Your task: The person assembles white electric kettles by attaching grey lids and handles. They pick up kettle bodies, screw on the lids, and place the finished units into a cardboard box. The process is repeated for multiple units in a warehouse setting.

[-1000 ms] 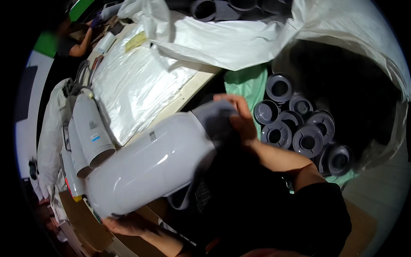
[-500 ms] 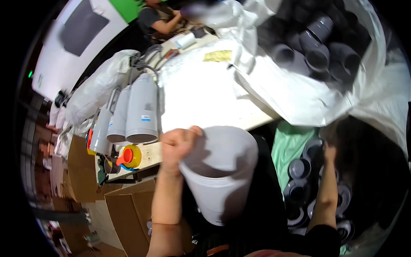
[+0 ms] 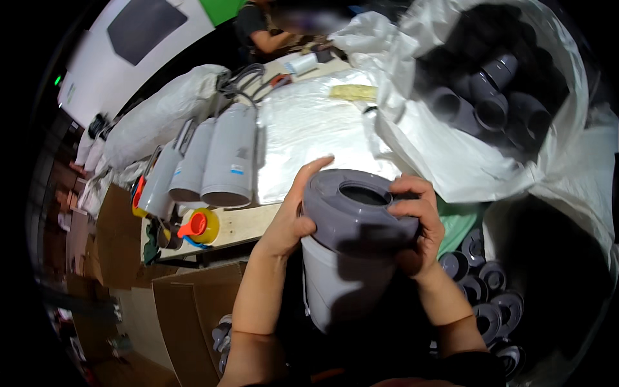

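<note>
A dark grey ring-shaped lid [image 3: 335, 219] with a round hole sits on the mouth of a light grey plastic jug body [image 3: 335, 277], close in front of me. On the lid's left side my left hand [image 3: 287, 216] is closed round it, thumb low and fingers along the far rim. My right hand [image 3: 420, 226] grips the opposite side, with fingertips near the hole. The jug's lower part fades into shadow against dark clothing. Similar grey lids [image 3: 493, 277] lie in a bag at the lower right.
Several grey jugs [image 3: 229, 161] lie on the wooden table [image 3: 248, 222], near a yellow tape measure [image 3: 205, 227]. A white bag [image 3: 445, 171] of dark grey parts stands at the right. An open cardboard box [image 3: 187, 316] is at lower left. Another person [image 3: 258, 32] works across the table.
My right hand has come from the bag of lids to the jug, bringing a dark grey lid onto its mouth. My left hand has moved from the jug's rim to the lid.
</note>
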{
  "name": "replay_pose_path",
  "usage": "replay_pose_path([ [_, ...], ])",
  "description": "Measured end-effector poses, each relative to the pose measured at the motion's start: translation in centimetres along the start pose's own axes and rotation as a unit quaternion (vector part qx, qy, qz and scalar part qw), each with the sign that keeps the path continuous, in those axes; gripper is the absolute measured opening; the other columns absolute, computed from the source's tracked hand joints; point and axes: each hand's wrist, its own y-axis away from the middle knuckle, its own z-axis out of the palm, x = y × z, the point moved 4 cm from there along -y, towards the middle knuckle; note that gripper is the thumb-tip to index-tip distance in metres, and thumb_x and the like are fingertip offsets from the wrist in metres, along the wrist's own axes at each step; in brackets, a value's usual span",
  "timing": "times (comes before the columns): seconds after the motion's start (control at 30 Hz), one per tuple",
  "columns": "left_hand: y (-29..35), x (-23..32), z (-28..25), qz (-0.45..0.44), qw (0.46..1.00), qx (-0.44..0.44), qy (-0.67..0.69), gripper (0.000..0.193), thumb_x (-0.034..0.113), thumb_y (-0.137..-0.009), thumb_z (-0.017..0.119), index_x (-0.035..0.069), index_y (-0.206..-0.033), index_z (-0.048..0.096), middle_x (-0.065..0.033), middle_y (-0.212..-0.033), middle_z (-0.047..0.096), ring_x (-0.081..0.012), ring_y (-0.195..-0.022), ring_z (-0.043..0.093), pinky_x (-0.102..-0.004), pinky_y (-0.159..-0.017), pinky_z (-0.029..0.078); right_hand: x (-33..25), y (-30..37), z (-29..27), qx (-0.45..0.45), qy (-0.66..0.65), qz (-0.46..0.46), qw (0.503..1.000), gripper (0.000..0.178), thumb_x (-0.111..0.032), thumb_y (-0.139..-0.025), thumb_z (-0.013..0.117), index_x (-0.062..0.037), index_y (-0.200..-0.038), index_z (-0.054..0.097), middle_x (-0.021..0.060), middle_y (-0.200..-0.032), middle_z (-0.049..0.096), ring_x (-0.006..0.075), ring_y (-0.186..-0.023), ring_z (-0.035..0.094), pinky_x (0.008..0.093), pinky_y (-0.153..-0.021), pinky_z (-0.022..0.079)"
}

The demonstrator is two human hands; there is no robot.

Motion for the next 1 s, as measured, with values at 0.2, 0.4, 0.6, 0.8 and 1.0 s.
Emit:
replay_pose_path([
  [0.2, 4.8, 0.8, -1.9, 0.067, 0.991, 0.109, -0.042, 0.135, 0.090, -0.061, 0.071, -0.001, -0.152, 0.029, -0.0126, -0.134, 0.049, -0.0229, -0.130, 0.047, -0.0359, -0.111, 0.036, 0.1, 2.0, 7.1, 0.085, -0.303, 0.290, 0.904, 0.127, -0.077, -0.073, 0.073, 0.0005, -0.158, 0.018, 0.0197, -0.146, 0.044, 0.0292, -0.136, 0.046, 0.0421, -0.115, 0.036],
  [0.4, 6.1, -1.3, -3.0, 0.131, 0.984, 0.116, 0.030, 0.097, 0.047, -0.071, 0.089, 0.005, -0.142, 0.039, -0.0141, -0.141, 0.047, -0.0254, -0.132, 0.046, -0.0370, -0.112, 0.036, 0.2, 2.7, 8.3, 0.101, -0.300, 0.299, 0.900, 0.119, -0.079, -0.074, 0.071, 0.0004, -0.151, 0.026, 0.0208, -0.143, 0.046, 0.0301, -0.135, 0.047, 0.0419, -0.113, 0.038],
  [0.6, 6.5, -1.8, -3.3, 0.213, 0.961, 0.147, -0.101, 0.093, 0.044, -0.066, 0.092, 0.005, -0.136, 0.044, -0.0151, -0.135, 0.050, -0.0305, -0.124, 0.049, -0.0441, -0.111, 0.036, 0.5, 2.7, 7.7, 0.116, -0.177, 0.182, 0.960, 0.111, -0.079, -0.072, 0.073, 0.0036, -0.139, 0.039, 0.0195, -0.135, 0.052, 0.0336, -0.136, 0.047, 0.0441, -0.114, 0.037],
  [0.8, 5.6, 1.3, -3.4, 0.303, 0.860, 0.047, -0.407, 0.086, 0.039, -0.057, 0.095, 0.005, -0.121, 0.049, -0.0153, -0.110, 0.051, -0.0369, -0.104, 0.050, -0.0544, -0.106, 0.037, 1.7, 1.5, 6.1, -0.045, 0.011, -0.051, 0.998, 0.086, -0.059, -0.072, 0.086, -0.0022, -0.126, 0.049, 0.0164, -0.119, 0.056, 0.0323, -0.116, 0.055, 0.0543, -0.115, 0.032],
  [1.0, 3.2, -0.6, -3.1, 0.307, 0.857, 0.067, -0.409, 0.063, 0.031, -0.068, 0.086, 0.003, -0.111, 0.049, -0.0160, -0.100, 0.049, -0.0352, -0.091, 0.048, -0.0442, -0.081, 0.040, 3.4, 2.1, 6.4, -0.009, 0.005, 0.023, 1.000, 0.066, -0.042, -0.074, 0.086, -0.0028, -0.118, 0.056, 0.0148, -0.113, 0.058, 0.0310, -0.106, 0.058, 0.0565, -0.113, 0.032],
])
